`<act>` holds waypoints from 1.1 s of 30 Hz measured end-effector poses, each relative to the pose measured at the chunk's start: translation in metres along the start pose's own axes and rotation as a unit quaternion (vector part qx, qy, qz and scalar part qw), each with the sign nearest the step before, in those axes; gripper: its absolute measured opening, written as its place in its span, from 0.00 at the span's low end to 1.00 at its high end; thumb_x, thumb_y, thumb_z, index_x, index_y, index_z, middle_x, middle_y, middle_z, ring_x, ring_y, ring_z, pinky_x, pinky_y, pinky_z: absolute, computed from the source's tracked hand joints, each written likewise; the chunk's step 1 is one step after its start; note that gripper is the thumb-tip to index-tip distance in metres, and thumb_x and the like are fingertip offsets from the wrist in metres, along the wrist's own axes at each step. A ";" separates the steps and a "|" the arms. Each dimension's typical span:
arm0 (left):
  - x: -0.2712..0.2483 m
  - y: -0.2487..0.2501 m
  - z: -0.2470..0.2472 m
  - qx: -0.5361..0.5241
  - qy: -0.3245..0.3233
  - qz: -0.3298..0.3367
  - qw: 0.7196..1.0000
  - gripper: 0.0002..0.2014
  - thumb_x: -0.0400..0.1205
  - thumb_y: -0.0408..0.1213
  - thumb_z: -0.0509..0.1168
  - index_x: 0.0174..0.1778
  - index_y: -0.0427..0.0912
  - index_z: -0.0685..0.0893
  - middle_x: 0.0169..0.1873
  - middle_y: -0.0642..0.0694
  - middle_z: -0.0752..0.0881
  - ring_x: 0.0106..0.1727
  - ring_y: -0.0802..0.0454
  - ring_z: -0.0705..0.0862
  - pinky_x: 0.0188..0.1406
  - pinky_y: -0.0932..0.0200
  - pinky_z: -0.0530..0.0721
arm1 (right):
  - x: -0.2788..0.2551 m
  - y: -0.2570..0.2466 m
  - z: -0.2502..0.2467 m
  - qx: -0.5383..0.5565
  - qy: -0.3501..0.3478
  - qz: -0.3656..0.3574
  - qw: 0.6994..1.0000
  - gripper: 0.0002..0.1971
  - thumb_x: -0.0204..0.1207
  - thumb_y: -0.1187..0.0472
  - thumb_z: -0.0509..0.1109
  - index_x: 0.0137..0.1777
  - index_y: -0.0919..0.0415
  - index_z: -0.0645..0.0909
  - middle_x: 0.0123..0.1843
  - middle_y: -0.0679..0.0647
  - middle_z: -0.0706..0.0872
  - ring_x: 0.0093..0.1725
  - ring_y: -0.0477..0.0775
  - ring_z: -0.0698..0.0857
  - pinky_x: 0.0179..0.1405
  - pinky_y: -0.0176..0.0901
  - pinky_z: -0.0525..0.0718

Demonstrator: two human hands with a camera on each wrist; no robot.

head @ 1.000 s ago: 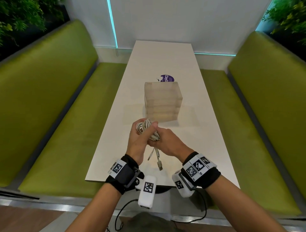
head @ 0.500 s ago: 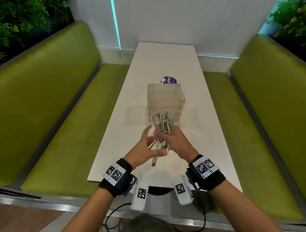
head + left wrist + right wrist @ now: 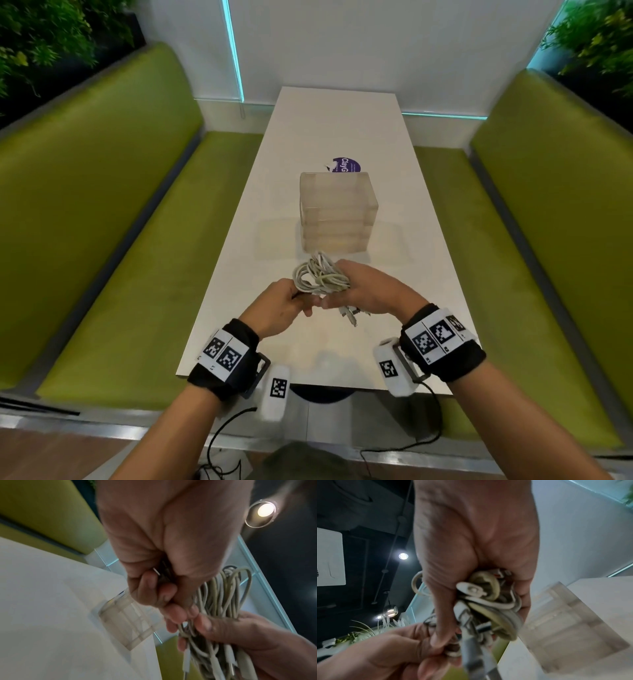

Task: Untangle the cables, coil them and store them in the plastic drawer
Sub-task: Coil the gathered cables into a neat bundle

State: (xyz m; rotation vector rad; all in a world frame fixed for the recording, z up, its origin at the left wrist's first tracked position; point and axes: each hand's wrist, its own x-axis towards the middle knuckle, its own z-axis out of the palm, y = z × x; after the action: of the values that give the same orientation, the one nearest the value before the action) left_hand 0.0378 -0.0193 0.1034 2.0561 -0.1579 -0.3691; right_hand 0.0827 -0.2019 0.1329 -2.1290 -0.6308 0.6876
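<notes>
A tangled bundle of white cables (image 3: pixel 320 277) hangs between both hands above the near half of the white table (image 3: pixel 342 130). My right hand (image 3: pixel 368 291) grips the bundle (image 3: pixel 489 605) in its fist, with plugs (image 3: pixel 351 314) dangling below. My left hand (image 3: pixel 284 303) pinches a part of the cables (image 3: pixel 221 596) at the bundle's left side. The translucent plastic drawer unit (image 3: pixel 337 212) stands closed just beyond the hands, in the middle of the table.
A purple sticker (image 3: pixel 346 165) lies on the table behind the drawer unit. Green benches (image 3: pixel 113 219) run along both sides, the right one (image 3: pixel 534 212) close to the table edge. Black wires (image 3: pixel 404 442) hang from my wrist devices below the table's near edge.
The bundle has tipped from upright to lying sideways. My left hand, open half a second ago, has closed on the cables. Both hands sit slightly lower.
</notes>
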 end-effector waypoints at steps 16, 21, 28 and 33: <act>0.008 -0.010 0.012 -0.481 0.158 -0.012 0.862 0.55 0.55 0.50 0.85 0.73 0.55 0.58 0.61 0.41 0.82 0.62 0.50 0.84 0.71 0.45 0.75 | -0.001 0.017 0.034 0.309 0.189 0.017 0.932 0.10 0.66 0.63 0.80 0.44 0.66 0.86 0.37 0.64 0.87 0.38 0.62 0.84 0.42 0.56 0.80; 0.005 -0.026 0.013 -0.560 0.192 -0.037 0.805 0.60 0.48 0.57 0.85 0.75 0.50 0.62 0.62 0.44 0.81 0.72 0.40 0.76 0.64 0.47 0.80 | 0.001 0.017 0.037 0.395 0.264 0.019 0.880 0.12 0.66 0.65 0.79 0.44 0.74 0.84 0.36 0.64 0.86 0.37 0.60 0.84 0.42 0.54 0.79; 0.012 0.002 0.018 -0.425 0.107 0.006 0.899 0.55 0.54 0.46 0.86 0.74 0.59 0.61 0.48 0.45 0.87 0.48 0.53 0.89 0.49 0.56 0.85 | 0.001 0.008 0.052 0.257 0.111 0.052 0.959 0.06 0.67 0.65 0.76 0.44 0.59 0.86 0.36 0.58 0.88 0.36 0.53 0.86 0.37 0.44 0.83; 0.014 0.004 0.027 -0.405 0.151 -0.006 0.902 0.35 0.66 0.30 0.81 0.66 0.54 0.77 0.50 0.37 0.89 0.54 0.40 0.88 0.50 0.47 0.88 | 0.002 -0.001 0.045 0.187 0.036 0.025 0.981 0.12 0.68 0.68 0.72 0.51 0.57 0.84 0.42 0.60 0.88 0.42 0.55 0.85 0.46 0.54 0.84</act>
State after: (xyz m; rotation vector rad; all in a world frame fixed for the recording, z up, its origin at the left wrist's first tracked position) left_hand 0.0423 -0.0478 0.0918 1.2594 0.1793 -0.0831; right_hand 0.0547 -0.1760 0.1091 -1.8153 -0.3747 0.6933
